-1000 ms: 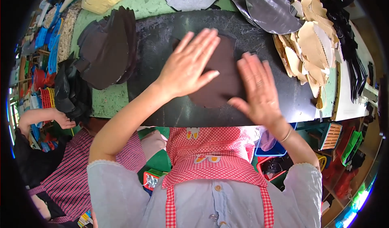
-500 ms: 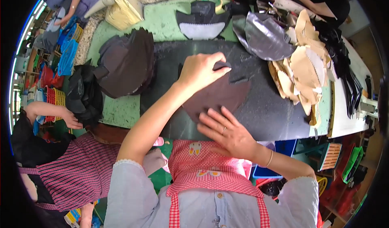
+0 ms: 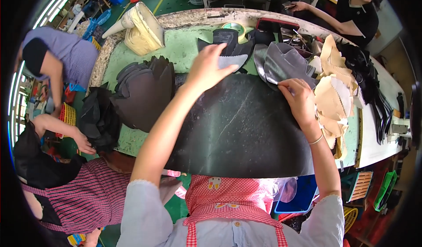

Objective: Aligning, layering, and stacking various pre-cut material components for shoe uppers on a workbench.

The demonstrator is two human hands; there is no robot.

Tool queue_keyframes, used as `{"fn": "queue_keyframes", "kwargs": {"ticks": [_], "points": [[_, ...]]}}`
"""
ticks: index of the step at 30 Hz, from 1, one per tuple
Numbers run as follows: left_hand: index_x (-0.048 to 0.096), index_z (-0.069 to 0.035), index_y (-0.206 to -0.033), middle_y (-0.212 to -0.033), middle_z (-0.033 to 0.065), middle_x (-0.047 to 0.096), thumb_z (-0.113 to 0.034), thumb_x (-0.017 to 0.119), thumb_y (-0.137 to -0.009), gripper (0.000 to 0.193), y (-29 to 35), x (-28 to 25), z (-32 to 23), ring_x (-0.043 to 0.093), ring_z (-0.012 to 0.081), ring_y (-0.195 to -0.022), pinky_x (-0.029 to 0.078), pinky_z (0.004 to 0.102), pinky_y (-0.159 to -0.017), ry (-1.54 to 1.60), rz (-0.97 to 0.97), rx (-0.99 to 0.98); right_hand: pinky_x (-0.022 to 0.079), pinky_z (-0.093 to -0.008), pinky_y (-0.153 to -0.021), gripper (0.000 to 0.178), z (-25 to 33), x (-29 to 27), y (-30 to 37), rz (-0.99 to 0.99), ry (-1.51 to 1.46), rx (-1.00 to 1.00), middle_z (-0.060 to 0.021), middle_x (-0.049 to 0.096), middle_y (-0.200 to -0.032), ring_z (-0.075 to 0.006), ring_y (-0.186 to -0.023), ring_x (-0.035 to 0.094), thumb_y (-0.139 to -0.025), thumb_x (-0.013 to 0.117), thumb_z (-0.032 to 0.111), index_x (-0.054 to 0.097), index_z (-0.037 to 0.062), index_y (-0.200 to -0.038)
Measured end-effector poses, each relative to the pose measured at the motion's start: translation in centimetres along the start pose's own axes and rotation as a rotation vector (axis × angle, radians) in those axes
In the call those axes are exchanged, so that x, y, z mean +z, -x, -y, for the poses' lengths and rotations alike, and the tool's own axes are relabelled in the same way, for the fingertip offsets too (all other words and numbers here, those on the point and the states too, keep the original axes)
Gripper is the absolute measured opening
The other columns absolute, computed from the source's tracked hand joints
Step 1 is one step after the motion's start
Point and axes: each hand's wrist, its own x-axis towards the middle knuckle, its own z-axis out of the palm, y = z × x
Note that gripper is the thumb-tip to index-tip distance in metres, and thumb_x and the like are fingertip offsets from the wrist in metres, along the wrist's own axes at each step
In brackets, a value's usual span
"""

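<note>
My left hand (image 3: 209, 69) reaches to the far edge of the mat. Its fingers and thumb are spread over a small stack of black cut pieces (image 3: 226, 37) with a pale grey zigzag-edged piece (image 3: 233, 60) at the front. My right hand (image 3: 300, 98) has thumb and fingertips pinched at the near edge of a shiny dark grey cut piece (image 3: 281, 62), which lies on a pile at the far right. Between my arms lies the black mat (image 3: 233, 128), with no cut piece on it. Left of it sits a stack of dark brown scalloped pieces (image 3: 145, 95).
Tan zigzag-edged pieces (image 3: 332, 93) heap up at the right, beside black strips (image 3: 365, 80). A yellowish container (image 3: 143, 36), a tape roll (image 3: 234, 28) and a tray of tools (image 3: 294, 38) stand at the back. A co-worker's hand (image 3: 84, 142) is near black pieces (image 3: 99, 115).
The dark brown piece is gone from the mat. My left hand has moved to the far stack, and my right hand has gone right to the shiny pile. The view has tilted up.
</note>
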Motion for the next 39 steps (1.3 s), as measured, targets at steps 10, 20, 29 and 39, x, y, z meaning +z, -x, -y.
{"fn": "queue_keyframes", "kwargs": {"ticks": [10,20,29,39], "points": [[0.064,-0.008,-0.091,-0.061,0.0076,0.065,-0.027,0.052,-0.097,0.024,-5.0,-0.1,0.8,0.068,0.0254,-0.053,0.055,0.0417,-0.049,-0.437,-0.019,-0.066,0.053,-0.0334,-0.079,0.013,-0.6,0.5,0.3,0.059,-0.208,0.237,-0.0098,0.072,-0.088,-0.0238,-0.083,0.068,-0.083,0.075,0.011,0.074,0.0031,-0.093],[0.061,-0.003,-0.127,-0.143,0.0202,0.049,-0.028,0.074,-0.077,0.057,15.2,-0.3,-10.4,0.042,0.0371,-0.137,0.035,0.0497,-0.112,-0.074,0.339,0.339,0.051,-0.0235,-0.073,0.017,-3.5,1.1,-0.6,0.133,-0.380,0.344,-0.0016,0.071,-0.082,-0.0050,-0.076,0.062,-0.090,0.073,0.015,0.074,0.0011,-0.101],[0.044,-0.023,-0.151,-0.160,0.0238,0.025,-0.046,0.072,-0.083,0.077,19.3,2.3,-12.3,0.023,0.0451,-0.148,0.020,0.0601,-0.118,-0.032,0.296,0.160,0.051,-0.0230,-0.077,0.016,2.3,-2.5,0.0,0.002,-0.501,0.442,-0.0018,0.073,-0.088,-0.0044,-0.080,0.061,-0.092,0.072,0.015,0.076,0.0020,-0.102],[0.059,0.004,-0.098,-0.081,0.0118,0.058,-0.013,0.052,-0.103,0.018,16.7,1.0,-13.3,0.062,0.0233,-0.071,0.048,0.0346,-0.066,0.742,0.191,-0.110,0.052,-0.0241,-0.072,0.014,10.1,-2.3,8.9,0.294,-0.803,0.474,-0.0055,0.071,-0.091,-0.0106,-0.080,0.065,-0.088,0.073,0.002,0.075,0.0013,-0.102]]}}
